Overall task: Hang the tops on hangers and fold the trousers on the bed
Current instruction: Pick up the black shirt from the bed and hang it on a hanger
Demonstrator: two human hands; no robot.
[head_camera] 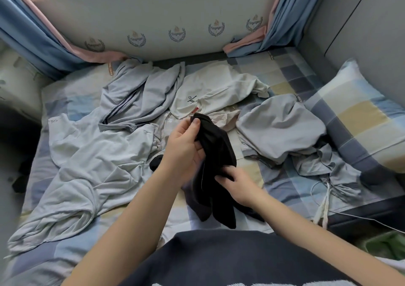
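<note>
The left hand [186, 147] pinches the top edge of a black garment [217, 152] between thumb and fingers and holds it up above the bed [282, 73]. The right hand [237, 183], lower and nearer the person, grasps the same garment at its middle, with its fingers curled into the cloth. The garment hangs between the two hands. Its loose end drops below the right hand to the sheet, just in front of the person's dark shirt [219, 259]. I cannot tell whether it is a top or trousers.

Just left of the left wrist, a small black item [156, 163] lies on the bed, partly hidden by the arm. Further left, a pale garment [87, 160] is spread out crumpled toward the bed's edge. Beyond the left hand lie grey trousers [140, 97] with dark side stripes. Next to them, straight beyond both hands, is a white T-shirt [214, 90] with a small print and a red tag.

To the right of the hands a grey garment [280, 130] sits bunched up. Nearer the person on that side is a drawstring garment [328, 169], also grey, with its cords trailing over the bed's edge. A checked pillow [361, 114] lies furthest right, against the wall. Blue curtains [26, 33] hang at the far corners.
</note>
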